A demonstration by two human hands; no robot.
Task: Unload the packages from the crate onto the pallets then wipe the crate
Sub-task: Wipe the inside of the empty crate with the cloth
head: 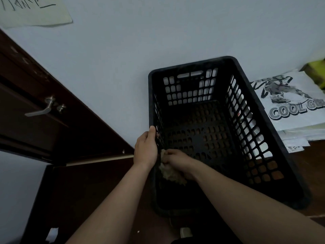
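Head view: black lattice crate (191, 65) sits centre-right of frame on a dark brown surface, far end against the pale wall (123, 59). Inside it, the perforated floor shows, plus the right hand (177, 162) and a beige rag (171, 171), low on the left inner wall near the near-left corner. Right grip is curled round the bunched rag, pressing it to the lattice. Left hand (146, 148) is outside the crate at centre frame, grip wrapped on the left rim, thumb lying along the top edge. Stack of white printed packages (292, 106) lies flat at right edge, just beside the crate's right wall; can't tell what carries them. Dark wooden door (26, 129) with metal lever handle (42, 108) at left. Paper sheet (35, 11) on wall, upper left.
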